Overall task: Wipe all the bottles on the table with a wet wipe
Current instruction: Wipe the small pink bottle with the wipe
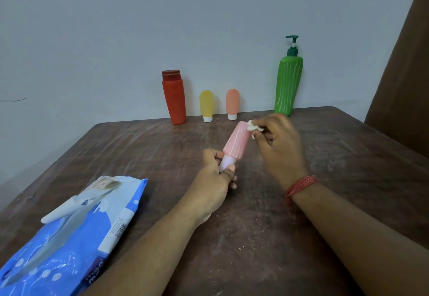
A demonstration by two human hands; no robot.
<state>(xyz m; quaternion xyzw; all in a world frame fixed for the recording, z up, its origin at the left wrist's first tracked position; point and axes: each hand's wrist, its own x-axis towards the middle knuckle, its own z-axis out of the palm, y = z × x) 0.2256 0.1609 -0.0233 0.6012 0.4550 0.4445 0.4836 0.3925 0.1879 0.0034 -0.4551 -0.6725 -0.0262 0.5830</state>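
A pink squeeze bottle (pixel 236 141) with a pale cap is held tilted above the table's middle. My left hand (pixel 214 175) grips its cap end. My right hand (pixel 279 143) pinches a small white wet wipe (pixel 253 126) against the bottle's far end. Along the far edge stand a red bottle (pixel 174 97), a small yellow bottle (pixel 206 105), a small orange bottle (pixel 232 103) and a tall green pump bottle (pixel 288 82).
A blue pack of wet wipes (pixel 69 233) with its white flap lifted lies at the near left of the brown wooden table (pixel 255 226). A grey wall runs behind the bottles. A brown curtain (pixel 401 75) hangs at the right.
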